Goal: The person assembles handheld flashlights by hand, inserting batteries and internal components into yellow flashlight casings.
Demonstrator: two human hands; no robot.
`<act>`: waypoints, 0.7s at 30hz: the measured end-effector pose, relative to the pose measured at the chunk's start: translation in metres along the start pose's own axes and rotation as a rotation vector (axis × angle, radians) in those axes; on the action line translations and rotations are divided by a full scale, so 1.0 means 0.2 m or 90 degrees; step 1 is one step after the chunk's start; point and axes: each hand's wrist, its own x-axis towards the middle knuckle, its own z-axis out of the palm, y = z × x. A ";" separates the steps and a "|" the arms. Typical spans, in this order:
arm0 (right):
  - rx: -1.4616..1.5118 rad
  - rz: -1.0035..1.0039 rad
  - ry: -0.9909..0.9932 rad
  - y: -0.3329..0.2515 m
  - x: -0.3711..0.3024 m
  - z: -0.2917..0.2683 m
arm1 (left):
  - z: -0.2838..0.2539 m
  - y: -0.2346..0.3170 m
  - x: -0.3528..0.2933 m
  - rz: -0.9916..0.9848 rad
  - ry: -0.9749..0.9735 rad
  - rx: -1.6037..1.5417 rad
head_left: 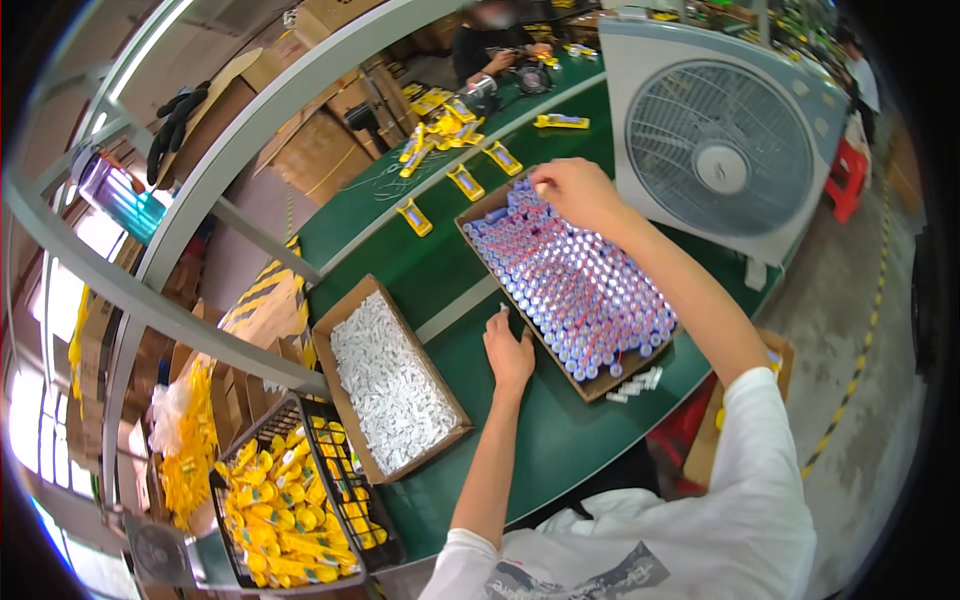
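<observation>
A cardboard tray of blue-purple battery cells (pixel 625 335) stands on the green table, the cells packed upright in rows with thin red wires over them. My right hand (pixel 580 192) reaches across to the tray's far end. Its fingers are closed in a pinch over the cells; what they hold is hidden. Left of the tray, my left hand (pixel 509 350) is low over the table, with a small white piece (pixel 504 309) at its fingertips. A long cardboard box (pixel 455 432) full of small white pieces lies further left.
A large box fan (pixel 720 150) stands at the right. Several yellow-ended pieces (pixel 466 182) lie on the raised strip beyond the tray. Loose white pieces (pixel 637 384) sit by the tray's near corner. At lower left is a black crate (pixel 345 480) of yellow parts. A co-worker (pixel 490 50) sits opposite.
</observation>
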 end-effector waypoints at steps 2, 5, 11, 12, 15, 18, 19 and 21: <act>-0.005 -0.081 -0.031 0.00 0.21 0.20 | 0.05 -0.07 0.07 -0.004 -0.016 0.002; -0.075 -0.195 -0.108 0.20 0.45 0.55 | 0.10 -0.14 0.16 0.023 -0.054 -0.027; -0.250 -0.278 -0.427 0.29 0.63 0.82 | 0.10 -0.14 0.19 0.057 -0.098 -0.081; -0.233 -0.282 -0.449 0.29 0.65 0.83 | 0.11 -0.12 0.20 0.050 -0.062 -0.053; -0.195 -0.299 -0.469 0.32 0.68 0.81 | 0.10 -0.11 0.25 0.060 0.053 0.087; -0.163 -0.325 -0.425 0.33 0.67 0.75 | 0.13 -0.10 0.34 0.059 0.024 0.091; -0.147 -0.338 -0.392 0.32 0.66 0.72 | 0.14 -0.11 0.38 0.048 0.027 0.084; -0.166 -0.319 -0.444 0.29 0.67 0.68 | 0.17 -0.13 0.47 0.083 -0.015 0.105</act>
